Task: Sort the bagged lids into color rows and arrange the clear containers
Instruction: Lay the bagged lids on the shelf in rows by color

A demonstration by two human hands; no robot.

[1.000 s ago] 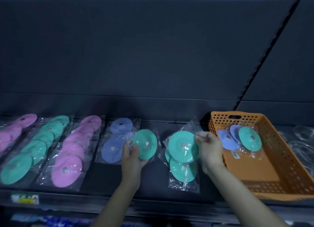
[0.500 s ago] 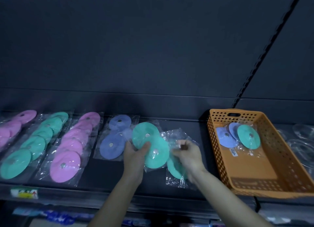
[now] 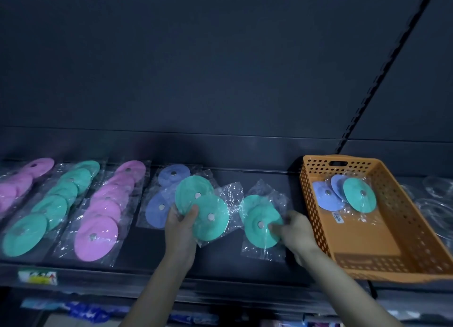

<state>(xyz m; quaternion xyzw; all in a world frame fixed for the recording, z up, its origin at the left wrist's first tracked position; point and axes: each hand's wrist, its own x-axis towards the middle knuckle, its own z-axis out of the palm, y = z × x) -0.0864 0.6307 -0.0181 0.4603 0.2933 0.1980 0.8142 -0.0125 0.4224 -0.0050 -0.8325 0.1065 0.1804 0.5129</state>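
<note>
Currently held: two green lids [image 3: 202, 206] pinched in left hand [image 3: 180, 231]; a further green pair [image 3: 262, 225] gripped by right hand [image 3: 295, 231], low over shelf [image 3: 264, 182]. Green row to be formed beside blue lids [image 3: 166, 192]. Basket [image 3: 392, 228]: three lids remaining.

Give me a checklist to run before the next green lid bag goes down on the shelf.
1. Left hand holds green bags: ok.
2. Right hand grips the other green bag: ok.
3. Bare shelf space between the blue row and orange basket: ok.
4. Held bags clear of the blue row: not ok, they overlap it in view.
5. Basket emptied: not ok, a mixed lid bag remains inside.
6. Clear containers arranged: cannot tell, blurred at the right edge.
</note>
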